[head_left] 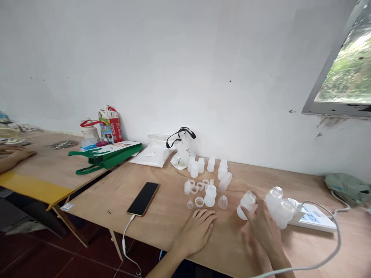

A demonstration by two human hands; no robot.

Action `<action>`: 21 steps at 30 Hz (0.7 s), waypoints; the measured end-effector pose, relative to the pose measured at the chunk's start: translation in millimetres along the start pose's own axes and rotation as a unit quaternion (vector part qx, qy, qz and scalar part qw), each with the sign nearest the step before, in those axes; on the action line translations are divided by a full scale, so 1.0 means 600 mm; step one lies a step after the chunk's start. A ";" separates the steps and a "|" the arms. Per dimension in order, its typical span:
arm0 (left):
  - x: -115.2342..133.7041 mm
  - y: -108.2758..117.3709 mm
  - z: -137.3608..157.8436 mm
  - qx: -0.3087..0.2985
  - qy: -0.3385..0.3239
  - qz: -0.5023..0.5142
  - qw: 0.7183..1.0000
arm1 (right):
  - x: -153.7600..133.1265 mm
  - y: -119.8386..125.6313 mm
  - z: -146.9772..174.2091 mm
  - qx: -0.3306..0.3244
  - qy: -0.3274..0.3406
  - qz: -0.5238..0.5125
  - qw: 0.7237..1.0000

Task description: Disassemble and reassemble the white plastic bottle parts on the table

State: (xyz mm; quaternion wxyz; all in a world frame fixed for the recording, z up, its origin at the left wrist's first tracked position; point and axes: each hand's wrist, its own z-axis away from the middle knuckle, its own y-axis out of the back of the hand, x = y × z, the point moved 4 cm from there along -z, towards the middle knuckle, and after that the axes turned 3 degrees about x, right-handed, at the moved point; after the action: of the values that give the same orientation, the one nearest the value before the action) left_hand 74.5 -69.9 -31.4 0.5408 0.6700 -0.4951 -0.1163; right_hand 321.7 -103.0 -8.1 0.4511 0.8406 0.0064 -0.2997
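Observation:
My right hand is closed around the side of a small translucent baby bottle, which stands near the table's front edge. The bottle has a clear dome cap over its top. Just right of that hand are two more capped baby bottles. My left hand lies palm down on the table, fingers stretched out and holding nothing. Ahead of it are an uncapped bottle, a screw ring, a nipple and a clear cap.
Several more bottles stand toward the wall, behind loose rings. A phone on a cable lies left. At right, a white cable loops from a power strip. A green bag and another person's hand are far left.

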 end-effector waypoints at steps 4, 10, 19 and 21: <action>-0.001 -0.001 -0.001 -0.004 0.002 -0.003 1.000 | 0.009 0.011 -0.007 0.012 -0.024 0.023 0.999; 0.000 0.000 -0.002 0.001 0.004 0.002 1.000 | 0.022 0.012 -0.012 0.000 -0.080 0.019 0.997; 0.000 0.000 -0.002 0.005 0.004 0.001 1.000 | 0.039 0.014 -0.016 0.034 -0.122 -0.074 0.989; -0.001 0.000 -0.002 0.008 0.002 0.002 1.000 | 0.040 0.013 -0.017 0.040 -0.124 -0.082 0.988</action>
State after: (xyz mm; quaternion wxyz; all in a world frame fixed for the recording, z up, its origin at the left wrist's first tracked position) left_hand 75.1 -68.7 -31.4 0.5367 0.6734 -0.4964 -0.1098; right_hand 348.7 -106.2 -10.0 0.3884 0.8108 0.0071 -0.4379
